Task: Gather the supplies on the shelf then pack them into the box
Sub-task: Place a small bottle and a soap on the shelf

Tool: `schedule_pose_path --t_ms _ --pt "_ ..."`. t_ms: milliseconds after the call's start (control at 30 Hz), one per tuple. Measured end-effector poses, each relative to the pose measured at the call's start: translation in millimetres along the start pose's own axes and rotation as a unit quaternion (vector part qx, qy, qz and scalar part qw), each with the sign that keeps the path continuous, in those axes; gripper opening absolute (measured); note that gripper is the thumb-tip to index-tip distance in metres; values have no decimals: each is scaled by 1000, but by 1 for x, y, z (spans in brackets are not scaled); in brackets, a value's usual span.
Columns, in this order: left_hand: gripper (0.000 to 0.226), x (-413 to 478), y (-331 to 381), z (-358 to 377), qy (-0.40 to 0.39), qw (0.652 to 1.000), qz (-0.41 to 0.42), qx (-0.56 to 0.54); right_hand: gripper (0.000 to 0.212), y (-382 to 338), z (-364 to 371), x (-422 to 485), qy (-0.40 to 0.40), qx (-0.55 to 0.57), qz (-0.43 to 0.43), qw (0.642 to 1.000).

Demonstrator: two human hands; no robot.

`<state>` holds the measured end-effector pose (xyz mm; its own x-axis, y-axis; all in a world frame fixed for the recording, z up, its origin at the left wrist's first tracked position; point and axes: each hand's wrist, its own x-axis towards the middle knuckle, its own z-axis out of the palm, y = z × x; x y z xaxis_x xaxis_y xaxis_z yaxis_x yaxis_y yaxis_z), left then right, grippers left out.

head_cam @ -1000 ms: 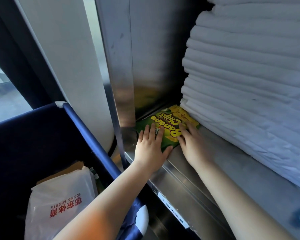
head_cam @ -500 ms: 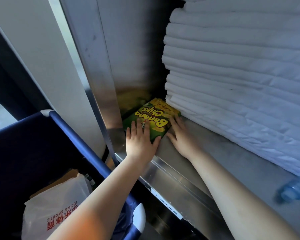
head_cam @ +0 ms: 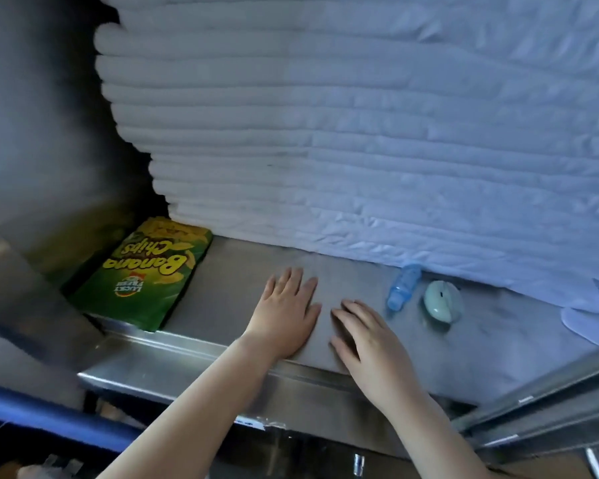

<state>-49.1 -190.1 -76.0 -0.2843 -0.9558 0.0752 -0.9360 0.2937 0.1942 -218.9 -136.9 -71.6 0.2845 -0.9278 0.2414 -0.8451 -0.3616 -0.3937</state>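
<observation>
A green and yellow bag of banana chips [head_cam: 142,274] lies flat in the left corner of the metal shelf [head_cam: 229,292]. My left hand [head_cam: 286,312] hovers over or rests on the bare shelf with straight fingers, well right of the bag. My right hand [head_cam: 367,337] is beside it with relaxed fingers and holds nothing. Farther right on the shelf lie a small clear water bottle [head_cam: 403,286] and a pale green computer mouse [head_cam: 441,300]. The box is out of view except for a blue rim [head_cam: 49,416] at the lower left.
A tall stack of folded white linens [head_cam: 360,133] fills the back of the shelf, close behind the bottle and mouse. A steel side wall [head_cam: 32,150] closes the shelf on the left. The shelf's metal front edge [head_cam: 187,357] runs below my wrists.
Both hands have let go of the banana chips bag and moved right along the shelf. The view has swung right, so the bottle and mouse now show.
</observation>
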Motion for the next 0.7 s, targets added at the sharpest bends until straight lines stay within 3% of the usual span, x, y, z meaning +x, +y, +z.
schedule_pose_path --t_ms 133,333,467,700 --pt "52 19 22 6 -5 1000 17 -20 33 15 -19 -19 53 -28 68 996" --pt "51 28 24 10 20 997 26 -70 47 20 -20 -4 245 -6 149 958" --pt "49 20 19 8 42 995 27 -90 46 24 -11 7 259 23 198 945" --pt "46 3 -6 1 79 995 -5 -65 37 31 -7 24 236 22 202 950"
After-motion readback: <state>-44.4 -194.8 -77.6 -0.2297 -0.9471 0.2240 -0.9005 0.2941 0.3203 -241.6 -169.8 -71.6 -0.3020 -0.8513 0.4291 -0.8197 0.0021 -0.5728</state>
